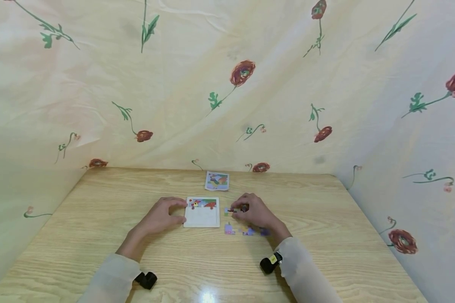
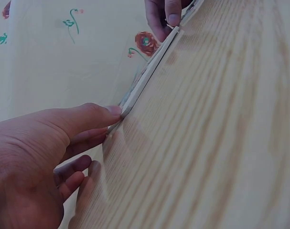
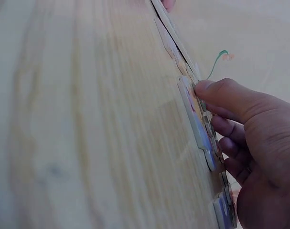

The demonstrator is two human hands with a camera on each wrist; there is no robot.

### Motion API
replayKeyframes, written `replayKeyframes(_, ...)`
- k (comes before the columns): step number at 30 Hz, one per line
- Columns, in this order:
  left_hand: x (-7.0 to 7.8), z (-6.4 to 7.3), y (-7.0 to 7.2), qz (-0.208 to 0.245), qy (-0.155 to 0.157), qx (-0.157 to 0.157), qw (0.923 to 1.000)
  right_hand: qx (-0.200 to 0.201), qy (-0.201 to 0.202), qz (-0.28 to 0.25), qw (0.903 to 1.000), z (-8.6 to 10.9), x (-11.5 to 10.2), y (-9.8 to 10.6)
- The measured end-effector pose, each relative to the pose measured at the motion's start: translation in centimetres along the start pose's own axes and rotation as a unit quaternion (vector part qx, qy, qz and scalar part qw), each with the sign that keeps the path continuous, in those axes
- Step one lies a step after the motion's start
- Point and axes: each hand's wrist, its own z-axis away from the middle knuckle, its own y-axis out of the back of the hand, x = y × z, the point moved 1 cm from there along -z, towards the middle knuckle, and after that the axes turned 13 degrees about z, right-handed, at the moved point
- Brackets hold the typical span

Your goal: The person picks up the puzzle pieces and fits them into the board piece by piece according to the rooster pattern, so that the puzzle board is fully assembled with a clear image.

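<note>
A square white puzzle tray (image 1: 201, 218) lies flat on the table, its top strip filled with joined picture pieces (image 1: 202, 203). My left hand (image 1: 164, 214) holds the tray's left side, thumb near the lower corner and fingers higher up; the left wrist view shows the thumb (image 2: 99, 114) right on the tray's edge. To the right of the tray, my right hand (image 1: 252, 209) pinches a small dark-patterned puzzle piece between thumb and fingertips, low over the table. The hand partly hides that piece. Below it lie several loose purple and yellow puzzle pieces (image 1: 229, 229).
Behind the tray lies a small picture card (image 1: 217, 181) with a colourful figure. The wooden table (image 1: 167, 261) ends at a flower-printed cloth (image 1: 174, 105) hanging behind and at both sides. A blue-green piece (image 1: 226, 211) sits between the tray and my right fingertips.
</note>
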Motion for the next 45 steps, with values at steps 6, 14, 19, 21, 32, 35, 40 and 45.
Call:
replayKeyframes(6,-0.2,-0.1,0.0,0.004,0.003,0.000,1.0000,0.009,0.004,0.009,0.9999,0.0,0.1,-0.1)
replayKeyframes(14,-0.2,-0.1,0.0,0.004,0.006,0.001,1.0000,0.010,0.000,0.001,0.9999,0.1,0.1,-0.3)
replayKeyframes(19,-0.1,0.0,0.0,0.004,0.001,0.002,1.0000,0.008,-0.002,0.001,1.0000,0.2,0.0,-0.2)
replayKeyframes(21,-0.1,0.0,0.0,0.003,0.001,0.001,1.0000,0.008,-0.002,0.000,1.0000,0.2,-0.1,-0.2)
replayKeyframes(32,0.0,0.0,0.0,-0.005,0.002,0.005,1.0000,0.018,-0.008,0.001,0.9998,-0.7,-1.2,-0.4)
replayKeyframes(35,0.0,0.0,0.0,-0.005,-0.001,0.005,1.0000,0.017,-0.013,-0.006,0.9998,-1.1,-1.9,-0.6)
replayKeyframes(40,0.0,0.0,-0.1,-0.008,-0.006,0.006,0.9999,0.015,-0.020,-0.031,0.9992,-1.8,-2.9,-1.3)
replayKeyframes(45,0.0,0.0,0.0,-0.016,-0.010,0.006,0.9998,0.014,-0.002,-0.026,0.9996,-2.6,-4.1,-1.8)
